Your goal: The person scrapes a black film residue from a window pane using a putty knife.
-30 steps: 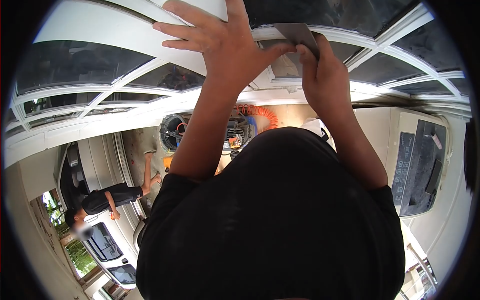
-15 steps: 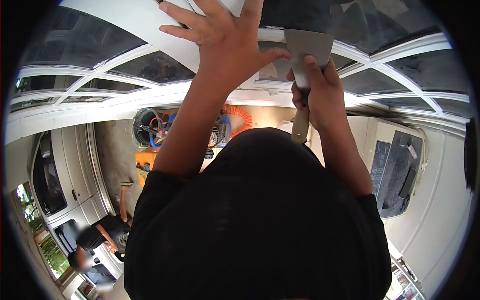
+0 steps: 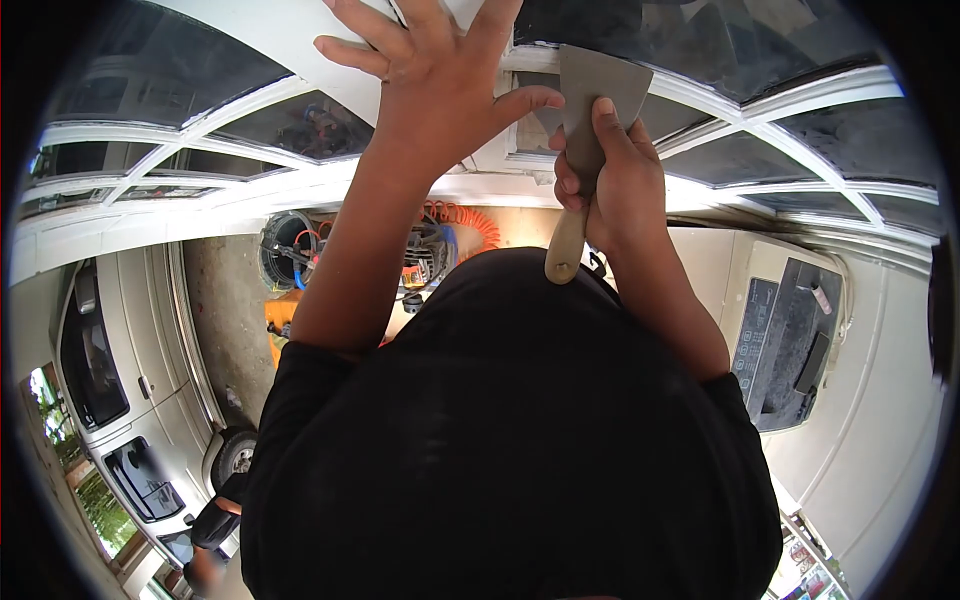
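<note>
My left hand (image 3: 430,80) is spread at the top, its fingers apart over the white frame (image 3: 300,45), with its thumb stretched toward the blade of the scraper. In my right hand (image 3: 620,175) is a putty knife (image 3: 608,85) with a wide grey metal blade and a pale handle. My right thumb presses on the blade's face, and the blade points up toward the window frame. The handle's end hangs down near my black shirt. Dark glass panes (image 3: 700,40) with white bars lie behind both hands.
Below the window are a black bucket (image 3: 285,250), an orange coiled hose (image 3: 475,220) and an orange object (image 3: 283,315). A washing machine (image 3: 790,345) stands at the right. A silver vehicle (image 3: 145,350) is at the left, with another person (image 3: 215,520) partly visible near its wheel.
Both hands have shifted slightly left, the putty knife with the right one. Its handle has swung left at the lower end. The other person has moved lower in view.
</note>
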A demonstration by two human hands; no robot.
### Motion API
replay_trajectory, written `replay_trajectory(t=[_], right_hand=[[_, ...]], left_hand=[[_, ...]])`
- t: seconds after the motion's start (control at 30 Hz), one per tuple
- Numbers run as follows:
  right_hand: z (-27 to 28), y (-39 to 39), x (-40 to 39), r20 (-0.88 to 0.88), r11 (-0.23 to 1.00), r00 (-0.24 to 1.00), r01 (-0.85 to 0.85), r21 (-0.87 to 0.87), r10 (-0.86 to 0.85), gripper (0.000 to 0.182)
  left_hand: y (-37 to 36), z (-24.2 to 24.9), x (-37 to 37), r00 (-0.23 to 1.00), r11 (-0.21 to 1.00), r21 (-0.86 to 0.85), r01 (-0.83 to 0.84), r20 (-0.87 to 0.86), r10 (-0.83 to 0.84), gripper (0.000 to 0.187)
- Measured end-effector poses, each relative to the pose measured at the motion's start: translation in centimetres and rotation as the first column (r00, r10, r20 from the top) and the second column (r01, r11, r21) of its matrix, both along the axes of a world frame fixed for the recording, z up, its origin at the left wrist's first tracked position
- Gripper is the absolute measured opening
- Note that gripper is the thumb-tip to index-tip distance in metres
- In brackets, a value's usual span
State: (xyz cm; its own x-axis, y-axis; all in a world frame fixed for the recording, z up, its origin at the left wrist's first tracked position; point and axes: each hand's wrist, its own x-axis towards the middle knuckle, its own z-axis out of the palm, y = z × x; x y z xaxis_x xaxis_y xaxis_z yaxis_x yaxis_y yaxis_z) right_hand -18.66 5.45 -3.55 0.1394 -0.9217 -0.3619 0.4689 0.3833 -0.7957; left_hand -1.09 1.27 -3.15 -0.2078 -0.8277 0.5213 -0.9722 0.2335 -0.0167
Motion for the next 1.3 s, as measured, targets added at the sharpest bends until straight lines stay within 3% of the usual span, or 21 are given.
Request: replay_trajectory(t=[0.2, 0.27, 0.5, 0.57, 1.1, 1.3], right_hand=[[-0.1, 0.0, 0.2, -0.006, 1.0, 1.0, -0.005, -0.007, 0.005, 0.024], [0.3, 0.1, 0.4, -0.046, 0.999, 0.999, 0.015, 0.037, -0.013, 0.023], [0.5, 0.2, 0.2, -0.011, 0.999, 1.0, 0.024, 0.043, -0.023, 0.023], [0.3, 0.2, 0.2, -0.007, 0.999, 1.0, 0.015, 0.032, -0.014, 0.023], [0.5, 0.2, 0.0, 0.005, 0.999, 1.0, 0.015, 0.048, -0.015, 0.022], [0.3, 0.2, 0.0, 0.004, 0.999, 1.0, 0.029, 0.029, -0.029, 0.022]], left_hand=[[0.0, 0.2, -0.1, 0.999, 1.0, 0.013, -0.017, 0.03, 0.016, 0.111], [-0.1, 0.4, 0.1, 0.994, 0.983, 0.164, 0.086, -0.075, -0.075, 0.112], [-0.1, 0.2, 0.0, 0.994, 0.99, 0.098, 0.106, -0.019, -0.104, 0.109], [0.0, -0.1, -0.1, 0.998, 1.0, 0.025, -0.013, 0.057, 0.012, 0.106], [-0.3, 0.0, -0.1, 0.997, 0.991, 0.118, 0.067, -0.049, -0.061, 0.114], [-0.1, 0.4, -0.6, 0.994, 0.981, 0.16, -0.107, 0.05, 0.1, 0.114]])
